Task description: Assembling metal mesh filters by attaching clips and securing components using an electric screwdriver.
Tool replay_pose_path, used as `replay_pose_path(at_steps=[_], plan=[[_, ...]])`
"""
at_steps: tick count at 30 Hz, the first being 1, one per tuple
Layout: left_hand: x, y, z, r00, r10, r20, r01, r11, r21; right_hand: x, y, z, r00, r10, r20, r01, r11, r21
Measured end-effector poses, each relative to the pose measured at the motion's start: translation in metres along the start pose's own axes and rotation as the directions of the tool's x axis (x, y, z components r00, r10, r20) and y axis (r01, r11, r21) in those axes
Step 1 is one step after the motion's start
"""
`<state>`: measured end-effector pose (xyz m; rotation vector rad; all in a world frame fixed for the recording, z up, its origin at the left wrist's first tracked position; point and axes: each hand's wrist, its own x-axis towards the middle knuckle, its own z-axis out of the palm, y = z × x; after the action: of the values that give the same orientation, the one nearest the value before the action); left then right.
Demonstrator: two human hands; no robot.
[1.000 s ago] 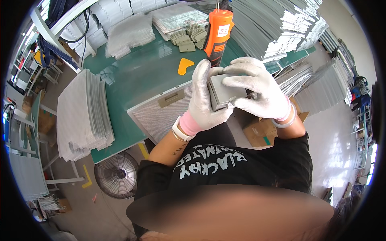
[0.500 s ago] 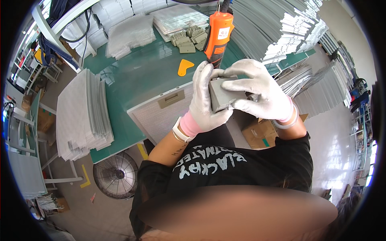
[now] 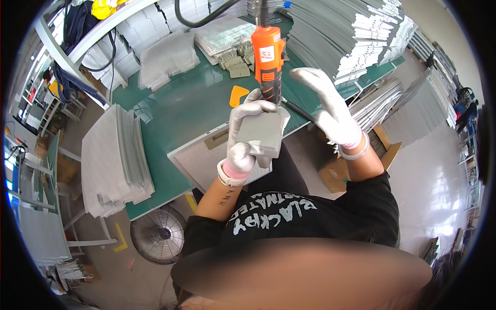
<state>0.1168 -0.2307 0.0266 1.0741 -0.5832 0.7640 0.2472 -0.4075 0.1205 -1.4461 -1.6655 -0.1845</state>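
My left hand [image 3: 239,156], in a white glove, is closed around a grey box-shaped plastic part [image 3: 261,129], with its flat face up. Off to the right, my gloved right hand [image 3: 330,111] is open, its fingers and thumb apart and nothing seen between them. An orange and black power screwdriver [image 3: 268,57] hangs upright just beyond the grey part; whether its tip touches the part is hidden. Below my left hand, a mesh panel [image 3: 201,164] with a beige recessed handle [image 3: 216,138] lies at the table's near edge.
On the green table [image 3: 170,119] are a yellow scraper [image 3: 237,95], several beige plastic pieces [image 3: 239,70] and stacks of mesh panels [image 3: 111,160]. Tall panel stacks [image 3: 325,41] rise at the back right. A fan [image 3: 160,235] stands lower left, an open cardboard box [image 3: 333,175] at right.
My right hand has let go of the grey part and moved right, opening. My left hand keeps the part, shifted left and turned. The screwdriver appears farther left, and the view has shifted slightly.
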Motion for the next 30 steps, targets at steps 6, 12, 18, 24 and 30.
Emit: replay_pose_path(at_steps=[6, 12, 18, 24, 30], plan=[[0.007, 0.014, -0.005, 0.999, -0.013, 0.034, 0.025, 0.924, -0.382, 0.0, 0.003, 0.016, 0.997, 0.025, 0.077, -0.029, 0.998, 0.052], [0.002, 0.013, -0.002, 0.997, -0.065, -0.039, 0.047, 0.937, -0.346, 0.016, -0.014, 0.029, 0.983, -0.181, 0.042, 0.186, 0.961, -0.204], [0.0, 0.013, -0.006, 0.997, -0.055, -0.052, 0.033, 0.934, -0.357, 0.025, -0.028, 0.024, 0.983, -0.176, 0.049, 0.182, 0.973, -0.144], [0.001, 0.015, -0.013, 0.999, -0.037, 0.015, 0.04, 0.931, -0.363, 0.015, -0.026, 0.027, 0.987, -0.16, 0.0, 0.155, 0.953, -0.26], [0.002, 0.014, -0.01, 0.999, -0.038, -0.006, 0.034, 0.938, -0.344, 0.009, -0.03, 0.033, 1.0, -0.022, -0.011, 0.018, 0.96, -0.281]])
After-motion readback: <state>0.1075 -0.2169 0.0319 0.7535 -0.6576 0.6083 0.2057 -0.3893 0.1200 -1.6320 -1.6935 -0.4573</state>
